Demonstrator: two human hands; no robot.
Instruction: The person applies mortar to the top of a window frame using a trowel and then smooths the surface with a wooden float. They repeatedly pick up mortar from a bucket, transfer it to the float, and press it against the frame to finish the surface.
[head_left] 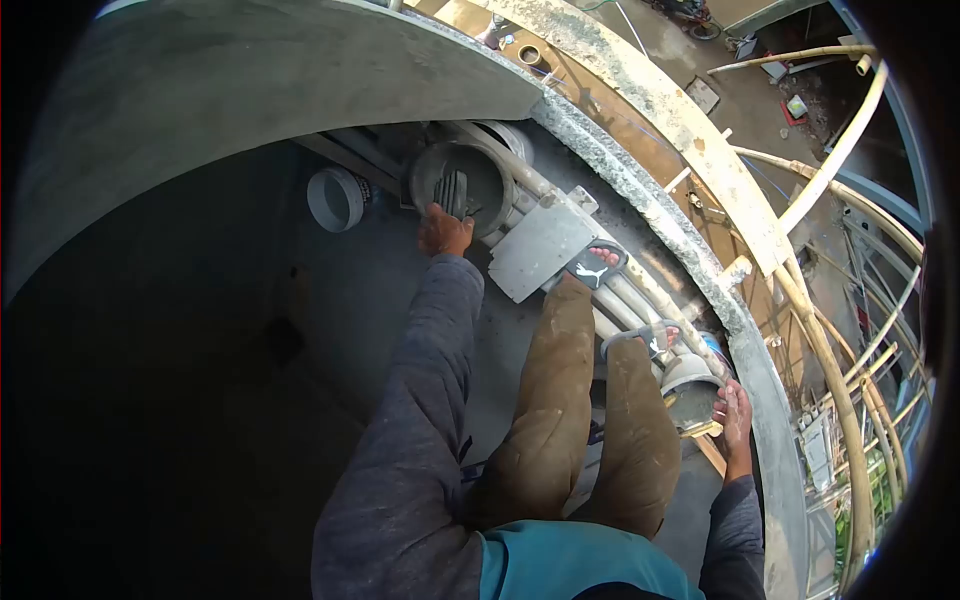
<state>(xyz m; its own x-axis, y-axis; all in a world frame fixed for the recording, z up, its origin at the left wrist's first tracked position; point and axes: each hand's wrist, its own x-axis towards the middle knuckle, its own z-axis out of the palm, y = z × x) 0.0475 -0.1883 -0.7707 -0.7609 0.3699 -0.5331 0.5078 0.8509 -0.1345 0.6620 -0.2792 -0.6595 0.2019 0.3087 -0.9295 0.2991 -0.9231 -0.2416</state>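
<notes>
My left hand (445, 232) is closed around the near end of a grey, ridged hand tool (453, 193), which looks coated in cement; its exact kind is unclear. The tool lies over the mouth of a round grey tub (497, 185). At the right, my right hand (734, 412) has its fingers curled at the edge of a smaller bucket (692, 367) with grey mix inside. Its thumb side faces the curved wall. Between the two containers, my sandalled feet rest on a row of pale poles (625, 312).
A white bucket (337, 198) stands left of the tub. A flat grey board (541, 247) lies across the poles by one foot. The low curved parapet (655, 210) runs along the right, with bamboo scaffolding (845, 150) beyond and a drop to ground below. A tall curved wall (300, 75) rises behind.
</notes>
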